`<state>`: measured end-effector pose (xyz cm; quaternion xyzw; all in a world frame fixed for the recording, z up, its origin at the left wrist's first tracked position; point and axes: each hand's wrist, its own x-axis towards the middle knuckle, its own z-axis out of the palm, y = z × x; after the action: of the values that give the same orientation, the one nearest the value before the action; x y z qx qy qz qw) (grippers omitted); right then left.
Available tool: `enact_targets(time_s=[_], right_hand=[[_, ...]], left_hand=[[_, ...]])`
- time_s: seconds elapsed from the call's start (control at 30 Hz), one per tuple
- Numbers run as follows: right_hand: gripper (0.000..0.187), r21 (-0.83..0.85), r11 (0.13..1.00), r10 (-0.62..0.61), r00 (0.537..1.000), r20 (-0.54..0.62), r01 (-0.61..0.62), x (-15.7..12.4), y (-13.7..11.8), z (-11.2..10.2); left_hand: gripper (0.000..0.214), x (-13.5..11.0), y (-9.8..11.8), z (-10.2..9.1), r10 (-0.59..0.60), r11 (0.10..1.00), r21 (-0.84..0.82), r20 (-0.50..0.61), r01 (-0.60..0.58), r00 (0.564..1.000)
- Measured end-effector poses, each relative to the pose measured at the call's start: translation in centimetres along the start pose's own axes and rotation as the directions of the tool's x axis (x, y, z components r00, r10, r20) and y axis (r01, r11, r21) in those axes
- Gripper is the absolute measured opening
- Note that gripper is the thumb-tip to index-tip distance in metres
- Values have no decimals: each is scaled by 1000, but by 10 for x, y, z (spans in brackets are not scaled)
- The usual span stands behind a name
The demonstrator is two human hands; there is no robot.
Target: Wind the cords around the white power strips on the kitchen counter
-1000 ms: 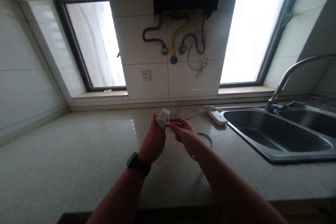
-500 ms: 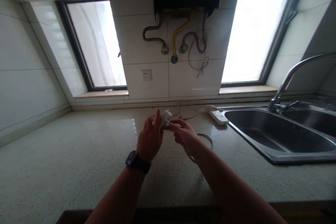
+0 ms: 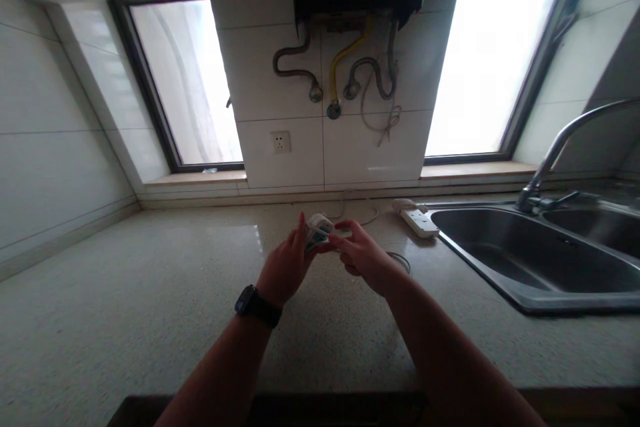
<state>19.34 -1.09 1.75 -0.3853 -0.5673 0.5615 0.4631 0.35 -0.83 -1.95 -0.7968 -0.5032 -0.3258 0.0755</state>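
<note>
Both hands meet above the speckled countertop (image 3: 125,307), a little in front of the back wall. My left hand (image 3: 285,263), with a dark watch on its wrist, grips a small white plug-like adapter (image 3: 318,228) from the left. My right hand (image 3: 364,255) pinches the same white piece from the right, fingers curled against it. A thin pale cable (image 3: 400,259) loops on the counter just behind my right wrist. What exactly the white piece is stays unclear in the dim light.
A white power strip (image 3: 419,217) lies by the left rim of a steel double sink (image 3: 505,280) with a curved tap (image 3: 555,147). A wall socket (image 3: 281,141) sits below a water heater with hoses (image 3: 350,73). Two bright windows flank it.
The white piece has been turned in my left hand and sits lower. My right hand has closed in from the right onto it. The view has shifted slightly.
</note>
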Motion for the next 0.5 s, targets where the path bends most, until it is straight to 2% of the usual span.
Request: enact_targets(time_s=[0.17, 0.33, 0.4, 0.5], right_hand=[[41, -179, 965, -187, 981, 53, 194, 6, 11, 1], [30, -469, 795, -405, 912, 62, 385, 6, 17, 3], [28, -539, 733, -440, 894, 87, 414, 4, 16, 4], [30, -578, 705, -435, 894, 107, 412, 0, 12, 5]], left_hand=[[69, 1, 8, -8, -159, 957, -240, 30, 161, 987], [54, 1, 16, -12, -259, 824, -499, 90, 268, 962], [51, 1, 17, -11, -298, 760, -576, 103, 301, 949], [45, 2, 18, -9, -305, 661, -693, 104, 289, 947]])
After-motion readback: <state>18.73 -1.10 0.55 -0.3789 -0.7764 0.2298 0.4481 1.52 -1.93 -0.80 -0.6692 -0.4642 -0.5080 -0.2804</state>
